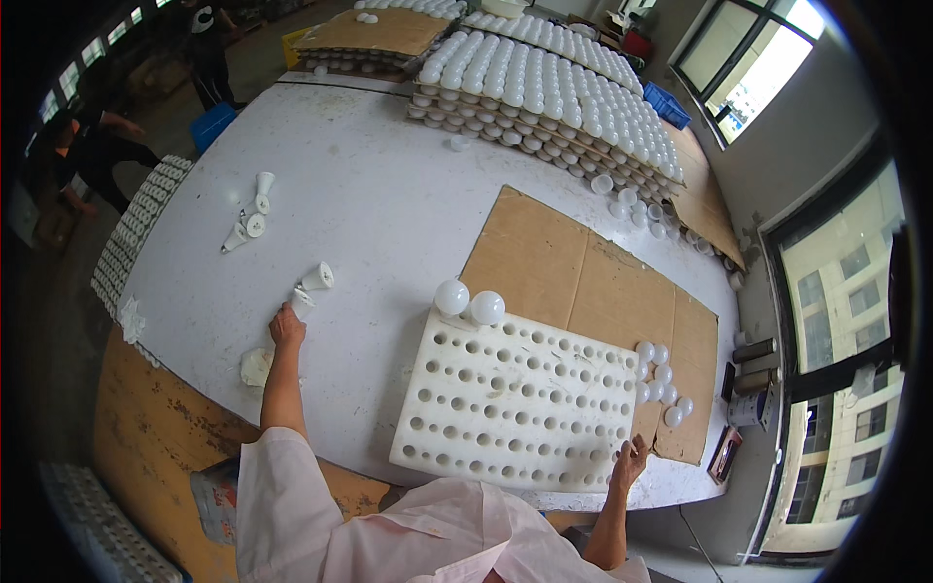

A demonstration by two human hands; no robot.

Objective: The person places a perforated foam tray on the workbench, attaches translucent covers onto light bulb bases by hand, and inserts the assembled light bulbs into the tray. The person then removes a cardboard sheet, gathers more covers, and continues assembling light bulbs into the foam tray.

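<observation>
Your left hand (287,325) stretches far left across the bench (369,194), fingers closing on a white lamp base (303,296); your right hand (632,457) rests spread on the near right corner of the perforated foam tray (515,408). A hasty pinch may tip the base or knock its neighbour (319,277), just beyond it.

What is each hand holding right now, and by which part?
The left hand reaches a small white lamp base on the table, fingertips at its near end; a closed grip cannot be told. The right hand rests on the white perforated tray at its near right corner, holding nothing.
</observation>
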